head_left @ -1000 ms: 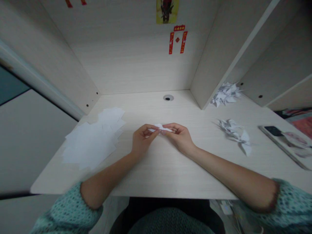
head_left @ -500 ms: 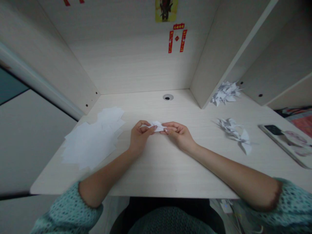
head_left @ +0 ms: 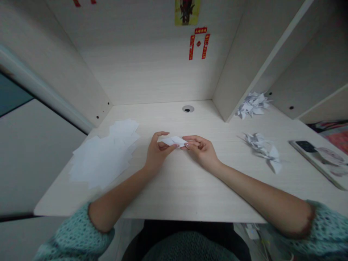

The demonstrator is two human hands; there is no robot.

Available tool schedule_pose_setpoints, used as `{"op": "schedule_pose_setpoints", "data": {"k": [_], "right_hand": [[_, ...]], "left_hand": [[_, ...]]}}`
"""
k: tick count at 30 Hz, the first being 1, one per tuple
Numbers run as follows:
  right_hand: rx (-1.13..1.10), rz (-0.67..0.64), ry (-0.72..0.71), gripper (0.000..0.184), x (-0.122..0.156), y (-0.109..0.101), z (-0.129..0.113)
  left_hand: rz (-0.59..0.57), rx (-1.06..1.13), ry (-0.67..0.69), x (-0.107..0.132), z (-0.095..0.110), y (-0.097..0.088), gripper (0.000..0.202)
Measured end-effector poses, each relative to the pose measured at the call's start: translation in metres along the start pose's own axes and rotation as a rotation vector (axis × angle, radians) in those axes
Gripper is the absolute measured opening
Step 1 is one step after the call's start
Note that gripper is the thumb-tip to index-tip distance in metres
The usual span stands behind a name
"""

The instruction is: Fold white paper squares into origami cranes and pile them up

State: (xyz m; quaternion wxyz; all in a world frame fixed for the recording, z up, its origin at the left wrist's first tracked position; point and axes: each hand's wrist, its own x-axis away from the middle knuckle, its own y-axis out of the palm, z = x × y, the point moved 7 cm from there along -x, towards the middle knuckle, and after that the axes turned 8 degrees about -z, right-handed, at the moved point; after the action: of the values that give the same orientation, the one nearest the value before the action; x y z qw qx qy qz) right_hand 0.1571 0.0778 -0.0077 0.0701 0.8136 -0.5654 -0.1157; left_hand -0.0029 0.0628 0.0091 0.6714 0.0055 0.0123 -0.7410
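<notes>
Head view: one folded paper (head_left: 174,140) over the desk (head_left: 185,188) centre, pinched at its ends by left hand (head_left: 156,154) and right hand (head_left: 202,152), fingers curled nearly closed. Two folded-paper heaps lie to the right, near heap (head_left: 262,148) and far heap (head_left: 252,105). One sheet pile (head_left: 103,156) lies left.

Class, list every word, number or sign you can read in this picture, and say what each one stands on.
Red strips on the back wall: writing too small to read.
Yellow picture above them: no readable text.
Folded paper and loose sheets: blank.
Nothing here can be quoted.
</notes>
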Motion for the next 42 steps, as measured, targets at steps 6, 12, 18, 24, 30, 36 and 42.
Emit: {"op": "schedule_pose_setpoints", "data": {"k": [6, 12, 18, 24, 30, 36, 42], "right_hand": [[0.090, -0.010, -0.046, 0.027, 0.002, 0.002, -0.003], [0.284, 0.001, -0.134, 0.022, 0.005, 0.003, -0.013], [0.278, 0.018, -0.109, 0.022, 0.003, 0.000, -0.012], [0.185, 0.028, -0.071, 0.027, -0.001, -0.005, -0.004], [0.206, -0.020, -0.096, 0.026, 0.000, -0.003, -0.007], [0.198, -0.001, -0.104, 0.031, 0.002, 0.000, -0.010], [0.164, 0.003, -0.072, 0.036, 0.002, 0.002, -0.006]], "left_hand": [[0.028, -0.083, -0.005, 0.001, 0.000, -0.001, 0.061], [0.057, -0.222, -0.020, 0.001, 0.002, -0.006, 0.060], [0.022, -0.155, -0.071, -0.003, -0.009, -0.006, 0.061], [-0.044, 0.051, -0.134, -0.006, -0.015, 0.000, 0.059], [-0.071, 0.019, -0.079, -0.004, -0.011, 0.000, 0.053], [-0.079, -0.017, -0.056, -0.001, -0.007, 0.004, 0.051], [-0.104, -0.016, -0.051, 0.001, -0.008, 0.009, 0.050]]}}
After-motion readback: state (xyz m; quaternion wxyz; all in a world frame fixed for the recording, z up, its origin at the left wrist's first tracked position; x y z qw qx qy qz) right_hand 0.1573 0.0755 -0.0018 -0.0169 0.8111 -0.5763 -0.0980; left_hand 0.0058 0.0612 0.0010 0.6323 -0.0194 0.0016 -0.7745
